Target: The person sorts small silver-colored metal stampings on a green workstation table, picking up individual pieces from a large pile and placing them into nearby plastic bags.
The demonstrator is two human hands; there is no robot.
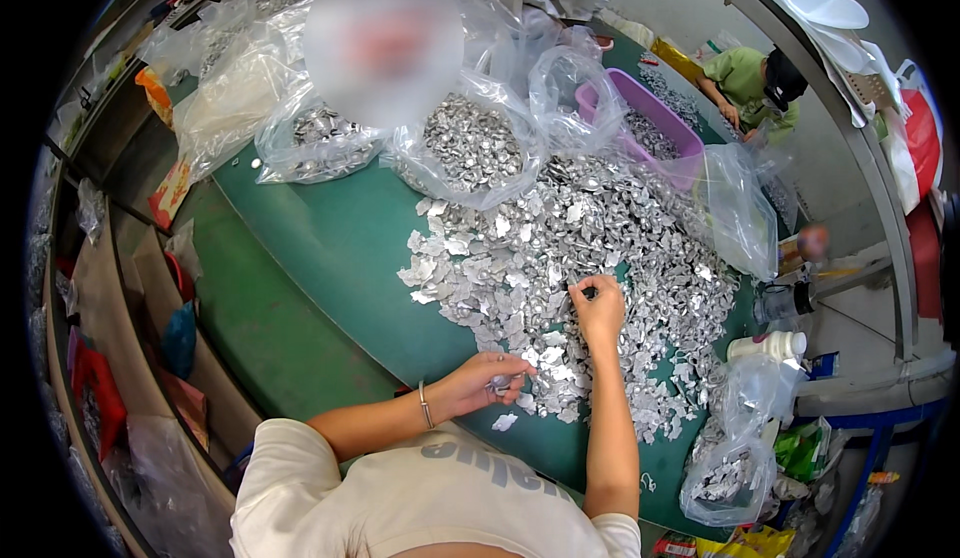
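Observation:
A broad heap of small, flat silver-grey metal pieces [490, 288] lies spread over the green table [330, 248] in front of me. My left hand [482, 382], with a bracelet at its wrist, is curled palm-up near the table's front edge, closed around a few of the silvery metal pieces [500, 384]. Over the middle of the heap, my right hand [600, 308] has thumb and forefinger brought together in a pinch. Whatever sits between those fingertips is too small to make out. One loose piece [505, 422] rests on the table just below my left hand.
Clear plastic bags of metal pieces [475, 148] and a purple basin [650, 123] stand beyond the heap. At right are a white bottle [767, 346] and another filled bag [728, 478]. A person in green [745, 88] works at the far right. Cardboard-lined shelving [130, 328] runs along the left.

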